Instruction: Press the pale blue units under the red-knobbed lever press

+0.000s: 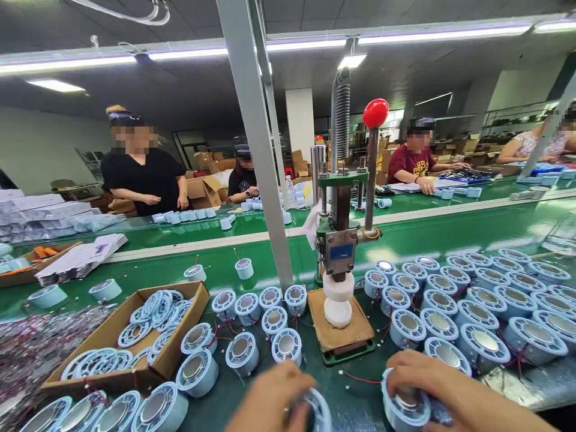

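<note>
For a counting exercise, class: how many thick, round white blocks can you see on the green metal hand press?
2. The upper block hangs under the press; the lower block lies beneath it on the square brown board. Neither seems hidden.

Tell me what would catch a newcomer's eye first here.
Probably the bright red ball knob atop the lever of the hand press, which stands just right of the middle. Next, the crowd of pale blue round parts spread over the right side, then the open cardboard box of blue rings at left.
</note>
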### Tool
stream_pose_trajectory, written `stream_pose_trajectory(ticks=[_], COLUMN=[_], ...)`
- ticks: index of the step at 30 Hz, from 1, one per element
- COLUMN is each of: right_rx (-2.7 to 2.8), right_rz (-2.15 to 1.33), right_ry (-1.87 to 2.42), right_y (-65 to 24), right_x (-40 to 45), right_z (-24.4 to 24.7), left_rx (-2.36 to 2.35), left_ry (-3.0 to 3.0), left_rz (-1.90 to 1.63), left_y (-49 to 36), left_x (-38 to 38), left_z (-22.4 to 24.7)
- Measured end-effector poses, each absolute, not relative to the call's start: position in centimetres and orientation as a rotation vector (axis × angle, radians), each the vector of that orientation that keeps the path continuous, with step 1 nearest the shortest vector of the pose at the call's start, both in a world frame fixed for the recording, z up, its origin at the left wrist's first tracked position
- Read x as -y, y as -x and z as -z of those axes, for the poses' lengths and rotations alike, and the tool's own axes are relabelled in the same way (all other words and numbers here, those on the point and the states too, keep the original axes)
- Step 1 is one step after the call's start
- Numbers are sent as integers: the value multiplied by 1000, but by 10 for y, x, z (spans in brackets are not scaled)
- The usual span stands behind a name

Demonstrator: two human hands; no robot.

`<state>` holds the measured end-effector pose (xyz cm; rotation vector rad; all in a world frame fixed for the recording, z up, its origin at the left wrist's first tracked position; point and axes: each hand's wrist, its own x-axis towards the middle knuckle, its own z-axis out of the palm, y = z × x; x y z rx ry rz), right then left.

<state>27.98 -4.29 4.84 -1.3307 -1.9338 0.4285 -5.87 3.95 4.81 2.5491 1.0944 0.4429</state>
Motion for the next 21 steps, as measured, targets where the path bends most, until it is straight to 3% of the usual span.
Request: stream_pose_trajectory(ticks=[3, 6, 10, 16, 21], right_rx=[2155, 2116, 1937, 1524, 1518], right_rz=[-737, -783, -660, -211, -238], right_ry=[1365, 1386, 1349, 1430, 1365], right_y=[-250, -250, -256, -224, -184], right_x=[33, 26, 32, 39, 23], right_z=[-49, -39, -5, 49, 65], left_rx=[-1142, -1257, -1140, -1137, -1249], left_ry=[-2649, -2626, -2590, -2633, -2378], left_rz=[-414, -645, -668, -525, -930], left_y=[11, 14, 44, 51, 36], left_x=[-25, -30, -33, -24, -16], left_z=[9, 35, 46, 57, 32])
